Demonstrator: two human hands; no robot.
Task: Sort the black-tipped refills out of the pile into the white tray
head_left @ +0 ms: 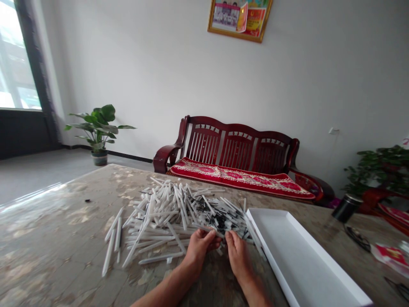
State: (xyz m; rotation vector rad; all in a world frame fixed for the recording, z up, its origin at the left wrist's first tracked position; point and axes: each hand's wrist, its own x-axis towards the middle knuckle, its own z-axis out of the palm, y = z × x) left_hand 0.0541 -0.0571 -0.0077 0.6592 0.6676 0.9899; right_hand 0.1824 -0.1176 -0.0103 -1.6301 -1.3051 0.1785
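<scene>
Holding a slim whitish tube [219,234], the left hand [198,248] sits near the right hand [237,252] at its end (whether that one grips, I cannot tell); from them, the tube heap [166,209] lies at ten o'clock, the white box [303,258] at three.

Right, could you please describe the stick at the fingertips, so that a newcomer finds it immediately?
Start at the large patterned table and find the wide heap of pale sticks on it. At the heap's near edge, the left hand and right hand come close together. The slim stick gripped in the left hand is it; its neighbours lie loose.
</scene>
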